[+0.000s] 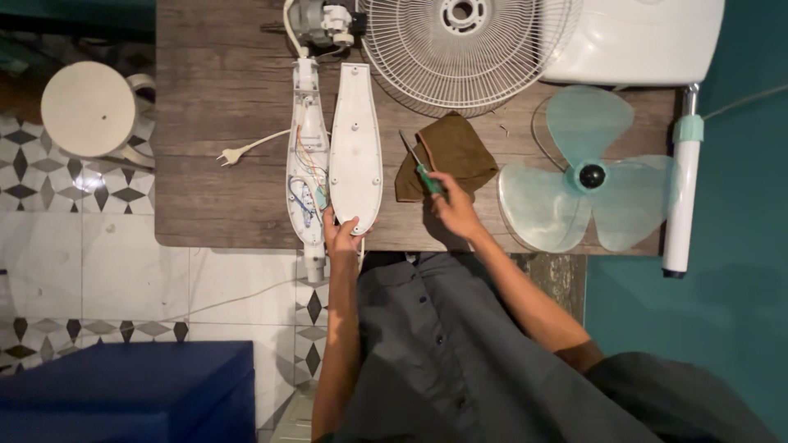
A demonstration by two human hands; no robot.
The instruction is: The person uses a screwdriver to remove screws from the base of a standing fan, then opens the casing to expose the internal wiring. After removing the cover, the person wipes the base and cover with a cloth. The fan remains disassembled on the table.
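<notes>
I am looking down on a wooden surface (222, 98) strewn with the parts of a taken-apart pedestal fan. My left hand (341, 234) is resting at the near end of the white housing cover (355, 148), its fingers grasping the cover's near tip — the cover is lying lengthwise, screw holes up. Just left of it, touching or nearly so, the open housing base (307, 156) is showing coloured wires and a switch block inside, with the motor (320, 20) at its far end and a white power plug (232, 154) trailing off to the left.

My right hand (454, 205) is sitting right of the cover, fingers clenched around the green handle of a screwdriver (419, 164) whose shaft is pointing far and to the left. The screwdriver is lying across a brown cloth (451, 152) — the hand is touching the cloth's near edge.

Beyond the cloth the white wire fan guard (468, 49) is lying flat. To the right, the pale green translucent fan blade (587, 176) is lying near the surface's near edge, and a white pole (685, 189) with a green collar is lying along the right edge. A round white stool (89, 107) is standing on the tiled floor at the left.
</notes>
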